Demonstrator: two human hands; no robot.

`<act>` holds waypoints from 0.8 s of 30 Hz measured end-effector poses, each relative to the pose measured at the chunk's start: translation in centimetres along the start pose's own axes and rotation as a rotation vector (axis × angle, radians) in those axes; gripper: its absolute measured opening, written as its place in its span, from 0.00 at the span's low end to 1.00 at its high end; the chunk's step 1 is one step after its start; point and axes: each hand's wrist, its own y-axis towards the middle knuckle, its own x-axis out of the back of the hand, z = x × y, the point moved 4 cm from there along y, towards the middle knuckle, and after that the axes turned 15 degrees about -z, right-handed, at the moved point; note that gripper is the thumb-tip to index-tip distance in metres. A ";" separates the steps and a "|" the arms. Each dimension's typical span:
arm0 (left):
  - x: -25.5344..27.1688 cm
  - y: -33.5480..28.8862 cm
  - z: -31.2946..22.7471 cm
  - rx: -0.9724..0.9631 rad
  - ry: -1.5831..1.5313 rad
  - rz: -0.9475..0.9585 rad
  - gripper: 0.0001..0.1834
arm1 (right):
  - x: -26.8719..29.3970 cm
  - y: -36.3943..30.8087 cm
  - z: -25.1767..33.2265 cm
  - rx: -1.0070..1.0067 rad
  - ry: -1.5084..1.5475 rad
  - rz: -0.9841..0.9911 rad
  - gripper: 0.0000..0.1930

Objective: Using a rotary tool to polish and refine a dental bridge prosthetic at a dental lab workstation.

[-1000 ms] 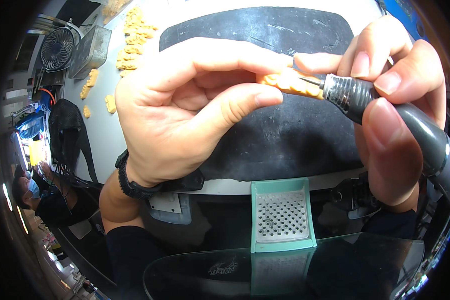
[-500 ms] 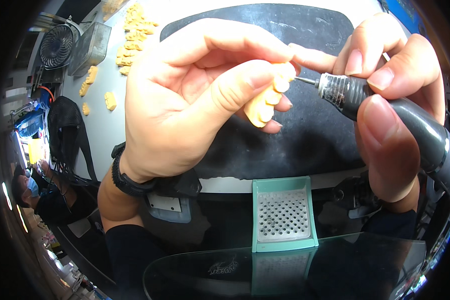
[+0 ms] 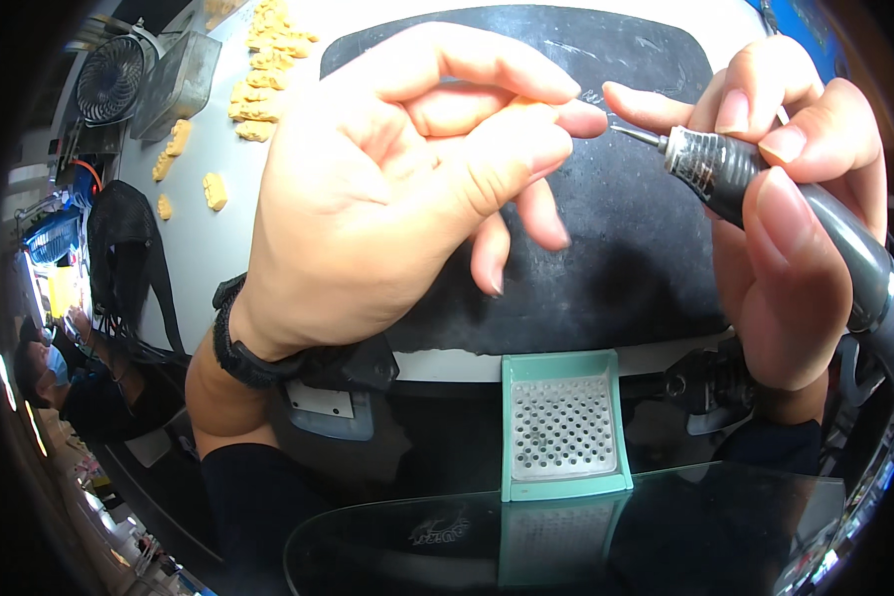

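My left hand (image 3: pixel 368 209), with a black band at the wrist, is raised over the black mat (image 3: pixel 626 219). Its thumb and index finger are pinched around a yellow dental model piece, now almost wholly hidden by the fingers. Its lower fingers hang partly bent. In my right hand (image 3: pixel 790 268) is a dark rotary handpiece (image 3: pixel 715 169), gripped between thumb and fingers with the index finger stretched toward the left. The thin metal bur (image 3: pixel 638 134) at its tip points at the left fingertips, a small gap away from them.
Several yellow dental model pieces (image 3: pixel 268 74) lie in a row at the far left, with a few loose ones (image 3: pixel 215 191) nearer. Beyond stand a metal box (image 3: pixel 179 84) and a black fan (image 3: pixel 109 79). A green-framed perforated tray (image 3: pixel 563 427) juts from the near edge above a transparent panel (image 3: pixel 397 536). A masked person sits at left.
The dental model piece has been turned out of sight behind my left fingers. My right hand has drawn the handpiece slightly right, and the bur has come away from the piece.
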 end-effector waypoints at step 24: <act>0.0 -0.5 -0.4 -0.482 0.333 -0.054 0.19 | -0.2 0.0 -0.4 0.030 0.076 -0.036 0.09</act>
